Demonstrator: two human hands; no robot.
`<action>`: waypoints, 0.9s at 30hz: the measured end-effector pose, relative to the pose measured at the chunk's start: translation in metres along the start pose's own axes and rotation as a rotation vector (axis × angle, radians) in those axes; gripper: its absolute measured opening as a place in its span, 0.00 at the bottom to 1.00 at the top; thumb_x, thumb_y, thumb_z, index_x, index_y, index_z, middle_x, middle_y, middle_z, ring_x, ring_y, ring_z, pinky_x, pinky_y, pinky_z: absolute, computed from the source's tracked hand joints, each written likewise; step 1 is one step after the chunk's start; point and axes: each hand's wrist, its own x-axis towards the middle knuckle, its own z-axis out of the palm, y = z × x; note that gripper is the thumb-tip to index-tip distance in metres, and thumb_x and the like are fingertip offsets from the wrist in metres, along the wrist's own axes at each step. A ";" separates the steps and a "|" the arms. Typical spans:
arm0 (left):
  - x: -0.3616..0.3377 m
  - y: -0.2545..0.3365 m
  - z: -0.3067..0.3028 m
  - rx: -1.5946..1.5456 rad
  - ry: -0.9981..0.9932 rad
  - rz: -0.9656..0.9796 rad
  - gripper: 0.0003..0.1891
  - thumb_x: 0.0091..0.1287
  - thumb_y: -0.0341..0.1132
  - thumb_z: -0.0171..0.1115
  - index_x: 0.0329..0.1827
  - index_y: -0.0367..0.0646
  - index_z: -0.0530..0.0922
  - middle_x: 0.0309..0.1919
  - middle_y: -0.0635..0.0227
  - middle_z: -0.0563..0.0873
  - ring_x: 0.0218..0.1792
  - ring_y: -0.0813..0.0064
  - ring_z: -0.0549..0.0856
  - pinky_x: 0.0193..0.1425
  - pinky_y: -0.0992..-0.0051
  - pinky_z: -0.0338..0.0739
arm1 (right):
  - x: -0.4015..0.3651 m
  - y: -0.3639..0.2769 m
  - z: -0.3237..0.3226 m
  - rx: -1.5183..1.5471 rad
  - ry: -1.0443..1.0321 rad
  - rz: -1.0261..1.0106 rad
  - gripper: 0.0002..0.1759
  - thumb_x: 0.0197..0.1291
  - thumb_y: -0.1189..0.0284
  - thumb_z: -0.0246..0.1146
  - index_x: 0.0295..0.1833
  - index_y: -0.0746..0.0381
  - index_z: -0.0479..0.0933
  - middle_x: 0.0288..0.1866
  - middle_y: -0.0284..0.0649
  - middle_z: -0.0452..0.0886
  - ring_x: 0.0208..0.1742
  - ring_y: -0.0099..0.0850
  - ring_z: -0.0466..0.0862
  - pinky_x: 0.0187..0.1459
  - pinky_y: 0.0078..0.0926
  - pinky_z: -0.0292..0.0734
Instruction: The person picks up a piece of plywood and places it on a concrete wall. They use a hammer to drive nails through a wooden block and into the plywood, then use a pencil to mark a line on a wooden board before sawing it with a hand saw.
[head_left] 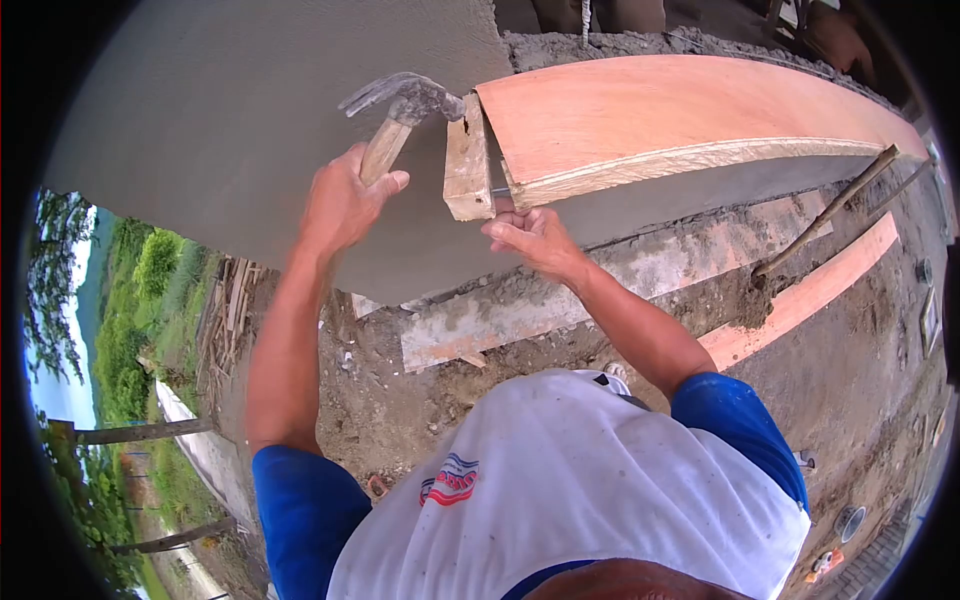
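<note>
My left hand is closed around the wooden handle of a claw hammer. The hammer's worn metal head rests against or just beside the top of a short wood block. That block stands at the end of a long plywood-faced form board, with a narrow gap between them. Below the gap is my right hand, its fingers curled in near the lower corner of board and block. Whatever those fingers pinch is hidden.
Behind the board rises a smooth grey plastered wall. A cement-stained plank and a curved plywood strip lie on the dirt below. A wooden stick leans up to the board. Scrap wood is piled at the left.
</note>
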 end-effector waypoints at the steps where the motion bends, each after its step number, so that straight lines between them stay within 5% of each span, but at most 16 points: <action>1: -0.006 -0.015 0.015 -0.208 0.001 -0.081 0.22 0.65 0.46 0.69 0.49 0.35 0.77 0.30 0.56 0.86 0.30 0.67 0.85 0.30 0.68 0.78 | -0.005 -0.002 -0.004 0.088 0.036 -0.025 0.31 0.67 0.51 0.64 0.62 0.66 0.74 0.48 0.43 0.85 0.40 0.30 0.84 0.46 0.30 0.81; 5: -0.015 -0.029 0.073 -0.897 0.116 -0.265 0.26 0.68 0.52 0.67 0.49 0.35 0.76 0.31 0.62 0.86 0.28 0.79 0.83 0.24 0.78 0.77 | -0.014 -0.008 -0.020 0.450 0.125 -0.110 0.28 0.67 0.53 0.64 0.60 0.66 0.73 0.49 0.44 0.83 0.42 0.34 0.86 0.45 0.32 0.83; 8: -0.015 -0.013 0.088 -1.105 0.110 -0.309 0.29 0.67 0.57 0.66 0.50 0.35 0.75 0.32 0.61 0.86 0.26 0.77 0.83 0.25 0.77 0.78 | -0.009 -0.022 -0.018 0.554 0.170 -0.066 0.27 0.68 0.52 0.63 0.57 0.64 0.74 0.49 0.43 0.83 0.44 0.35 0.86 0.42 0.33 0.83; 14: -0.033 -0.042 0.068 -0.517 -0.007 -0.196 0.29 0.67 0.60 0.64 0.51 0.40 0.77 0.30 0.61 0.85 0.30 0.76 0.83 0.27 0.76 0.76 | -0.006 -0.017 -0.022 0.375 0.239 -0.029 0.28 0.67 0.47 0.61 0.56 0.60 0.75 0.48 0.40 0.83 0.45 0.35 0.85 0.39 0.31 0.83; 17: -0.042 -0.020 0.030 -0.182 0.105 0.111 0.31 0.67 0.62 0.63 0.50 0.37 0.77 0.27 0.60 0.84 0.30 0.72 0.82 0.33 0.70 0.77 | -0.004 -0.016 -0.019 0.359 0.268 -0.028 0.28 0.67 0.46 0.61 0.55 0.60 0.75 0.49 0.40 0.83 0.46 0.34 0.85 0.39 0.30 0.82; 23: -0.033 0.070 -0.029 -0.138 0.112 0.466 0.38 0.66 0.65 0.61 0.56 0.33 0.76 0.29 0.55 0.85 0.32 0.65 0.84 0.40 0.62 0.78 | -0.005 -0.021 -0.017 0.327 0.288 -0.011 0.32 0.62 0.42 0.64 0.54 0.61 0.76 0.49 0.38 0.83 0.48 0.32 0.83 0.42 0.31 0.81; 27: -0.018 0.034 -0.008 0.176 0.045 0.487 0.26 0.68 0.51 0.64 0.56 0.37 0.76 0.33 0.48 0.86 0.36 0.46 0.86 0.40 0.57 0.79 | -0.005 -0.022 -0.014 0.319 0.329 -0.054 0.39 0.57 0.39 0.67 0.54 0.64 0.77 0.48 0.39 0.83 0.47 0.32 0.83 0.44 0.32 0.81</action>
